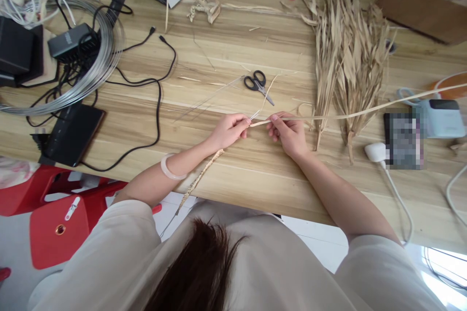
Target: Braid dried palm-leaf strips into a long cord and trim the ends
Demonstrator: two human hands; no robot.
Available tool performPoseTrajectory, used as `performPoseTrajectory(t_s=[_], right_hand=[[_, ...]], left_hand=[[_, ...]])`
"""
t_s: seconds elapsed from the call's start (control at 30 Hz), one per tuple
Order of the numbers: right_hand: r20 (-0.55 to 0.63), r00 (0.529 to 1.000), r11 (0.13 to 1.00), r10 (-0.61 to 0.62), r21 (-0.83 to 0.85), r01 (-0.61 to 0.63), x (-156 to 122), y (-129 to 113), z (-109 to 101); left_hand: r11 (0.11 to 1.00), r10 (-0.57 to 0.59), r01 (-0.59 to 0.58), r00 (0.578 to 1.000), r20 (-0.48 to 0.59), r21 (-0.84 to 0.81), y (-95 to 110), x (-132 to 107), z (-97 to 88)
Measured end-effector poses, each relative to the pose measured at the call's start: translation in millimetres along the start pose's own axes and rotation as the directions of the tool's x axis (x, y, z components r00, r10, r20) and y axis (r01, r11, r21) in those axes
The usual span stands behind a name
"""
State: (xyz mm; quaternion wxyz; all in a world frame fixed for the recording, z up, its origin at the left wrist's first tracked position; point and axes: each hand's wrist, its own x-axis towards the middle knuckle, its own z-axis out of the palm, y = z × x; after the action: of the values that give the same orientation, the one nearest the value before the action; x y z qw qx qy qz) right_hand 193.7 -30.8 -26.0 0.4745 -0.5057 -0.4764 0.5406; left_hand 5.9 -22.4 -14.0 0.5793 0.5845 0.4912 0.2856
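Between thumb and fingers, my left hand point(231, 130) pinches a thin wire whose bare tips stick out past the fingers, together with one end of a long pale dried-leaf strip point(339, 116). A straw-wrapped length of the wire point(200, 177) hangs below that hand, past the table's front edge. My right hand point(290, 135) is closed on the strip a short way to the right, and the strip runs on to the right edge of view. Black-handled scissors point(259, 86) lie partly open just beyond the hands. A bundle of dried leaves point(350, 58) lies to the right.
On the left are a wire coil point(109, 53), black cables point(159, 107) and a black flat device point(78, 133). A woven straw piece point(209, 9) lies at the back. A cardboard box point(423, 0), a light-blue device point(443, 117) and a white plug point(375, 152) are on the right.
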Motion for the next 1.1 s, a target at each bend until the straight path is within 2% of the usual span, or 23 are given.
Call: performPoseTrajectory(t_s=[1.1], right_hand=[[-0.005,1.000,1.000,0.004,0.022,-0.004,0.0,1.2,-0.1]], left_hand=[[1.000,0.005,-0.005,1.000,0.006,0.019,1.2,-0.5,-0.4]])
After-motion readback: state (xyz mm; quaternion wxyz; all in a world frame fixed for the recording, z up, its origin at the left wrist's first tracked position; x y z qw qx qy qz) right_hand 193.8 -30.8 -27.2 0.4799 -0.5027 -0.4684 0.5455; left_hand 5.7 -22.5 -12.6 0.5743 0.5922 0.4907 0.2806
